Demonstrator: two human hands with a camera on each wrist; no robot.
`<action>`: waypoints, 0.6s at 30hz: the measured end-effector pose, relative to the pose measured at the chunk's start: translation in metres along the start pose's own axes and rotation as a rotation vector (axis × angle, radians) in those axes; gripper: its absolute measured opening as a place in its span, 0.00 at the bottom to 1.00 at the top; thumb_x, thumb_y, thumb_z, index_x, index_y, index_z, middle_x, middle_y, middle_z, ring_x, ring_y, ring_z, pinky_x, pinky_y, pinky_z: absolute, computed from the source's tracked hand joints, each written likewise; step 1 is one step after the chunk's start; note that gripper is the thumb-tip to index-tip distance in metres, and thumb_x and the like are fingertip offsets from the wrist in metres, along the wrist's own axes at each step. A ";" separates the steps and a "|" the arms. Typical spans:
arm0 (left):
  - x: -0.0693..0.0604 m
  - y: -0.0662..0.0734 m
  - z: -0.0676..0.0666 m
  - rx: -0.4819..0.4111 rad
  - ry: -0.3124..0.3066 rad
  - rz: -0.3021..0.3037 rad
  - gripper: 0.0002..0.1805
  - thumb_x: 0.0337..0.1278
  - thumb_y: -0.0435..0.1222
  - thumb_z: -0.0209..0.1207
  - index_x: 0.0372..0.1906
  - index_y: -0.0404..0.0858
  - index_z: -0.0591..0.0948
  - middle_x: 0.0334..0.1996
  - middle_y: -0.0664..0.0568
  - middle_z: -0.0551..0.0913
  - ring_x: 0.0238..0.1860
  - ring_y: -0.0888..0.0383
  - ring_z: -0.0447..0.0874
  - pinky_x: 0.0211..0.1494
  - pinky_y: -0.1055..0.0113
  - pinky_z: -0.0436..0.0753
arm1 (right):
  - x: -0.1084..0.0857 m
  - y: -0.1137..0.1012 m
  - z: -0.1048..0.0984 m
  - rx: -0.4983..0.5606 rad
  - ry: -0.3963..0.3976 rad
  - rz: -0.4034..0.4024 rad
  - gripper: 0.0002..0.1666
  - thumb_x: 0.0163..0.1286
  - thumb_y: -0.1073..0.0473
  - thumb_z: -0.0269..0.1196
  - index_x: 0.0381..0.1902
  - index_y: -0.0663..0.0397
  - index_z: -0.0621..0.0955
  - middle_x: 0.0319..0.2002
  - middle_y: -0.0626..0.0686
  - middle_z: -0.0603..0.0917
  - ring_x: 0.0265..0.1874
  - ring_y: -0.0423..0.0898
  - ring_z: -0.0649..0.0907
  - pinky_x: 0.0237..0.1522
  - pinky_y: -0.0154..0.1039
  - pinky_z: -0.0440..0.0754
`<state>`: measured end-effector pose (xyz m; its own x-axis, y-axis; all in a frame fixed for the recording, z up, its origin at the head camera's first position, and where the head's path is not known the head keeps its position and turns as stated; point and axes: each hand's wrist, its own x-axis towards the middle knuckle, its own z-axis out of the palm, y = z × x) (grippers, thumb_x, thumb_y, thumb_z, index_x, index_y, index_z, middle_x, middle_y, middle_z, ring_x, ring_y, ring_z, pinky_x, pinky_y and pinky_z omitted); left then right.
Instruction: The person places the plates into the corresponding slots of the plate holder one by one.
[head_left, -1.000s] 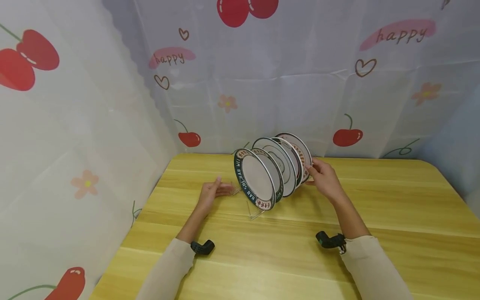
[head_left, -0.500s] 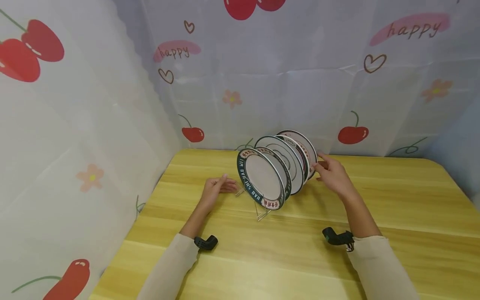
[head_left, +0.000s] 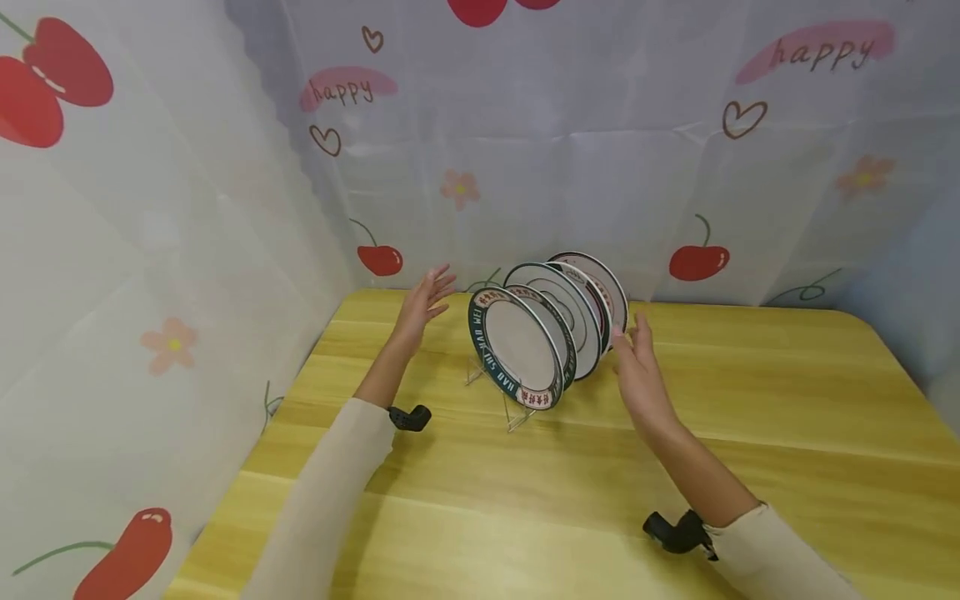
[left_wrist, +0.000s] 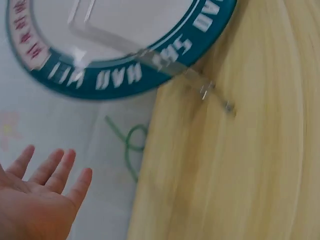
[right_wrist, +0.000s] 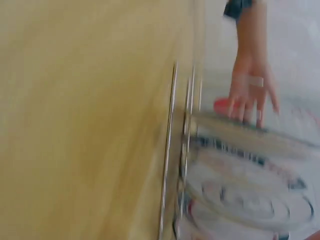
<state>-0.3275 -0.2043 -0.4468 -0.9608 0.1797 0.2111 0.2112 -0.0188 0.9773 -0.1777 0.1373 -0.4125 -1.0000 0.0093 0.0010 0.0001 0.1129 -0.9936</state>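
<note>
Several round plates stand tilted in a row in a thin wire plate rack (head_left: 517, 422). The front plate (head_left: 519, 343) has a white middle and a dark green lettered rim; the rearmost plate (head_left: 617, 287) is partly hidden behind others. My left hand (head_left: 420, 312) is raised left of the row, fingers spread, apart from the plates. In the left wrist view that hand (left_wrist: 40, 200) is palm up below the green-rimmed plate (left_wrist: 117, 82). My right hand (head_left: 643, 379) is beside the row's right end, fingers extended and holding nothing; whether a fingertip touches a plate I cannot tell.
The rack stands on a wood-grain table (head_left: 480, 517), near its back edge. A white curtain (head_left: 555, 183) printed with cherries and hearts hangs behind and at the left. Each wrist carries a small black device (head_left: 411, 418). The right wrist view is blurred.
My left hand has lifted up and back from beside the rack. My right hand has loosened from the rear plate's edge and come lower. The plates still stand in the rack.
</note>
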 end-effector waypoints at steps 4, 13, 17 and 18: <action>0.017 -0.014 0.024 -0.184 -0.088 -0.087 0.40 0.79 0.63 0.29 0.81 0.41 0.55 0.78 0.39 0.58 0.78 0.37 0.52 0.77 0.35 0.53 | -0.004 0.010 0.028 0.083 0.104 0.039 0.46 0.82 0.36 0.39 0.81 0.42 0.27 0.82 0.47 0.32 0.79 0.43 0.37 0.80 0.48 0.38; 0.024 -0.031 0.045 -0.413 -0.227 -0.186 0.46 0.72 0.69 0.20 0.83 0.47 0.51 0.76 0.34 0.57 0.75 0.37 0.57 0.77 0.37 0.57 | 0.000 0.023 0.062 0.086 0.197 -0.106 0.46 0.84 0.41 0.41 0.80 0.46 0.27 0.81 0.46 0.27 0.78 0.39 0.33 0.79 0.42 0.33; 0.023 -0.026 0.051 -0.482 -0.347 -0.181 0.48 0.69 0.71 0.18 0.83 0.47 0.47 0.78 0.35 0.53 0.76 0.38 0.54 0.78 0.38 0.55 | 0.000 0.022 0.064 0.070 0.205 -0.102 0.45 0.85 0.47 0.42 0.80 0.51 0.28 0.81 0.51 0.27 0.78 0.43 0.32 0.79 0.43 0.32; 0.023 -0.025 0.052 -0.502 -0.374 -0.186 0.48 0.68 0.72 0.19 0.83 0.47 0.46 0.78 0.36 0.53 0.77 0.39 0.54 0.78 0.39 0.55 | 0.001 0.022 0.065 0.066 0.207 -0.105 0.45 0.85 0.47 0.42 0.80 0.51 0.28 0.81 0.52 0.27 0.79 0.44 0.32 0.79 0.44 0.31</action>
<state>-0.3458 -0.1488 -0.4671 -0.8267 0.5528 0.1044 -0.1494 -0.3947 0.9066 -0.1788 0.0755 -0.4413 -0.9712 0.2049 0.1213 -0.1115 0.0586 -0.9920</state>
